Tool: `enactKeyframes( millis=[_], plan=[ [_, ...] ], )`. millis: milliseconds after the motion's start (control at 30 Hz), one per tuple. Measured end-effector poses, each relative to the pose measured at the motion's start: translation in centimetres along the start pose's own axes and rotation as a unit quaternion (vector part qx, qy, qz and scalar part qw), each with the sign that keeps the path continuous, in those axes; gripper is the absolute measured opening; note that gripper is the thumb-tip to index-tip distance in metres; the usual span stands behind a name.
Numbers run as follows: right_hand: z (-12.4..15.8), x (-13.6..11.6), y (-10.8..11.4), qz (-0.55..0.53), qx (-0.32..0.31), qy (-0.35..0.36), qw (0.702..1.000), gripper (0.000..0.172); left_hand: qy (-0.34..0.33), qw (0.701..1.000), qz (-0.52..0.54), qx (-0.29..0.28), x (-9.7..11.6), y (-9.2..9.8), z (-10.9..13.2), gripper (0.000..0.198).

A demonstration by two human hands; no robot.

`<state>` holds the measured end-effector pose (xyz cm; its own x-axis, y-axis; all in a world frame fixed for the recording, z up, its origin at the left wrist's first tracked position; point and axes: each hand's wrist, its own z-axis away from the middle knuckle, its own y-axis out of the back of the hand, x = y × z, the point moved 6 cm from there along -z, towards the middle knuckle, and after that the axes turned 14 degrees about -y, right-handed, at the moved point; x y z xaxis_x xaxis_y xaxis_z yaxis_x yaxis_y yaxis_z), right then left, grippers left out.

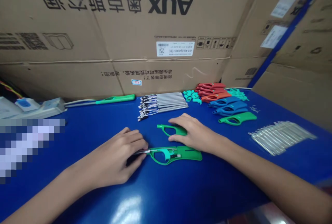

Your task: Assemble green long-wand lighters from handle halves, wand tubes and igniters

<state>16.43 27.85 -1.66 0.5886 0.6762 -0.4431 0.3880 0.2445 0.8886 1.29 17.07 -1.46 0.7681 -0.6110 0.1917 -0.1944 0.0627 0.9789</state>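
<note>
Behind the bench: flattened cardboard cartons printed AUX stand upright across the whole back of the view.

Work surface: a glossy blue workbench runs under both forearms; a white power strip lies at its far left, and a pixelated patch hides the area nearer the left edge.

Far row: a green-handled rod lies beside a neat bundle of wired metal rods, then small teal parts, red lighter shells, blue lighter shells and a lone green lighter shell.

Right side: slim silvery tubes fan out in a flat group.

Centre: a green lighter shell lies on its side on the bench, with a teal trigger seated inside. A second green shell lies just above it.

Left hand: closed, curled around the shell's metal nozzle.

Right hand: open and lightly curved, resting over the second green shell.

Handling: steady, light pressure seems best here, since the seated trigger looks easy to knock loose.
</note>
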Motion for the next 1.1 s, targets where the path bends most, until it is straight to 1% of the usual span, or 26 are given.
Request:
enactKeyframes(
  millis=[33, 67, 133, 167, 233, 300, 367, 400, 433, 467, 533, 633, 733, 800, 867, 933, 967, 1033, 1100],
  plan=[
    [0.1, -0.1, 0.7, 0.006, 0.014, 0.004, 1.0, 0.054, -0.001, 1.0, -0.002, 0.002, -0.1, 0.0, 0.0, 0.021],
    [0.4, -0.1, 1.6, 0.015, 0.031, 0.011, 0.999, 0.051, -0.005, 1.0, -0.002, 0.001, -0.2, -0.1, 0.0, 0.02],
    [1.6, 0.4, 4.0, 0.044, 0.074, 0.017, 0.996, 0.036, -0.015, 1.0, -0.008, 0.011, -0.2, 0.0, 0.1, 0.02],
    [2.6, 1.0, 5.4, 0.067, 0.094, 0.005, 0.993, 0.027, -0.022, 1.0, -0.01, 0.013, -0.2, 0.1, 0.1, 0.019],
    [5.1, 3.2, 8.1, 0.126, 0.125, -0.054, 0.983, 0.019, -0.032, 0.999, -0.016, 0.015, -0.1, 0.4, 0.0, 0.019],
    [8.0, 6.4, 10.0, 0.177, 0.13, -0.132, 0.967, 0.018, -0.037, 0.999, -0.024, 0.015, 0.1, 0.6, 0.0, 0.019],
    [10.8, 9.7, 10.8, 0.198, 0.111, -0.207, 0.952, 0.02, -0.04, 0.999, -0.027, 0.012, 0.2, 0.8, -0.1, 0.02],
    [12.0, 11.1, 10.6, 0.194, 0.094, -0.229, 0.949, 0.022, -0.041, 0.999, -0.026, 0.008, 0.2, 0.9, -0.1, 0.019],
    [12.9, 12.3, 10.3, 0.189, 0.083, -0.245, 0.947, 0.024, -0.043, 0.999, -0.026, 0.006, 0.1, 0.9, -0.1, 0.018],
    [13.6, 13.1, 9.9, 0.183, 0.086, -0.25, 0.947, 0.025, -0.044, 0.999, -0.026, 0.005, 0.0, 1.0, 0.0, 0.017],
    [14.3, 14.0, 9.2, 0.179, 0.109, -0.246, 0.946, 0.026, -0.044, 0.999, -0.029, 0.009, -0.2, 1.1, 0.1, 0.013],
    [14.3, 14.4, 8.7, 0.177, 0.152, -0.248, 0.94, 0.02, -0.041, 0.999, -0.029, 0.017, -0.4, 1.3, 0.3, 0.01],
    [13.9, 14.4, 8.8, 0.144, 0.143, -0.277, 0.939, 0.012, -0.041, 0.999, -0.028, 0.003, -0.2, 1.4, 0.4, 0.01],
    [13.5, 14.0, 9.0, 0.07, 0.114, -0.292, 0.947, 0.012, -0.041, 0.999, -0.031, -0.002, 0.0, 1.4, 0.3, 0.011],
    [12.9, 13.1, 9.0, -0.051, 0.077, -0.295, 0.951, 0.019, -0.04, 0.999, -0.038, 0.0, 0.1, 1.5, 0.2, 0.013],
    [12.1, 11.7, 8.7, -0.171, 0.034, -0.284, 0.943, 0.028, -0.035, 0.998, -0.049, 0.006, 0.1, 1.6, 0.2, 0.015],
    [11.6, 10.8, 8.6, -0.214, 0.013, -0.275, 0.937, 0.031, -0.032, 0.998, -0.054, 0.008, 0.1, 1.6, 0.2, 0.016],
    [10.2, 9.0, 8.2, -0.269, -0.02, -0.254, 0.929, 0.033, -0.027, 0.998, -0.06, 0.011, 0.1, 1.6, 0.2, 0.016],
    [8.7, 7.2, 7.7, -0.308, -0.05, -0.231, 0.922, 0.029, -0.021, 0.998, -0.054, 0.013, 0.1, 1.4, 0.2, 0.017]
  ],
)
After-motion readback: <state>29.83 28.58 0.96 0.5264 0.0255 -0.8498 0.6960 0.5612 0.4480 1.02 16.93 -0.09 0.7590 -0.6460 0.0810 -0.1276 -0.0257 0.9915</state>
